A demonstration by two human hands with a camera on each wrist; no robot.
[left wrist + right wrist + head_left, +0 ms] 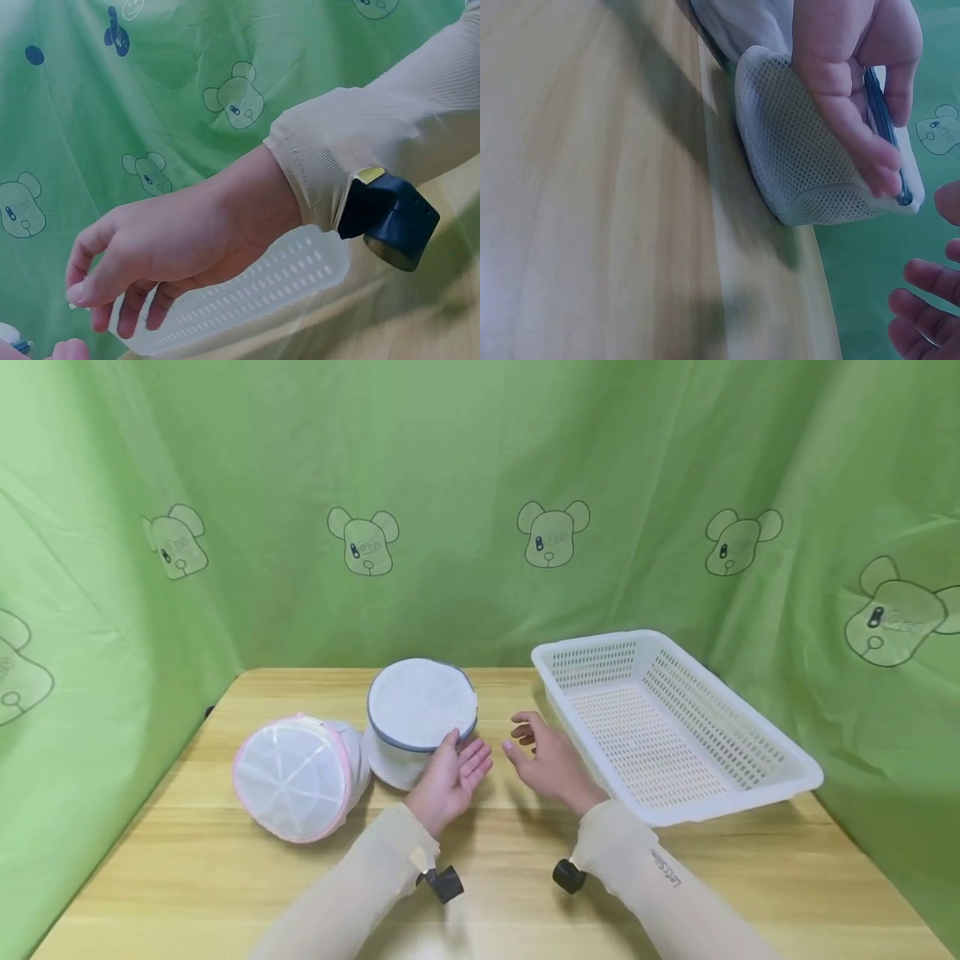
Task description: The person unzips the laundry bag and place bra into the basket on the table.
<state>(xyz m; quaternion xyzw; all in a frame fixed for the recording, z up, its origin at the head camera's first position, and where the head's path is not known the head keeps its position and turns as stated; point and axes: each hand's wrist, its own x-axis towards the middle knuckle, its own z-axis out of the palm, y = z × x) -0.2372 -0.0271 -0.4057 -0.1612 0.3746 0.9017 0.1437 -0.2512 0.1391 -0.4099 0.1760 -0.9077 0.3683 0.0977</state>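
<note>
A round white mesh laundry bag with blue-grey trim (422,703) stands at the middle left of the table. Just in front of it is my left hand (446,783), palm turned inward, fingers extended and holding nothing. Its thumb overlaps the bag's rim in the head view; whether they touch I cannot tell. In the right wrist view, the left hand (847,67) partly hides the mesh bag (802,142). My right hand (553,766) hovers beside the basket's left side, fingers loosely bent around nothing. The left wrist view shows this right hand (187,232) from the side.
A white perforated plastic basket (757,797) sits at the right. To the left, a second mesh bag with pink trim (292,777) lies tipped toward me, against the blue-trimmed one. A green curtain (457,452) surrounds the wooden table (517,918) at the back and sides.
</note>
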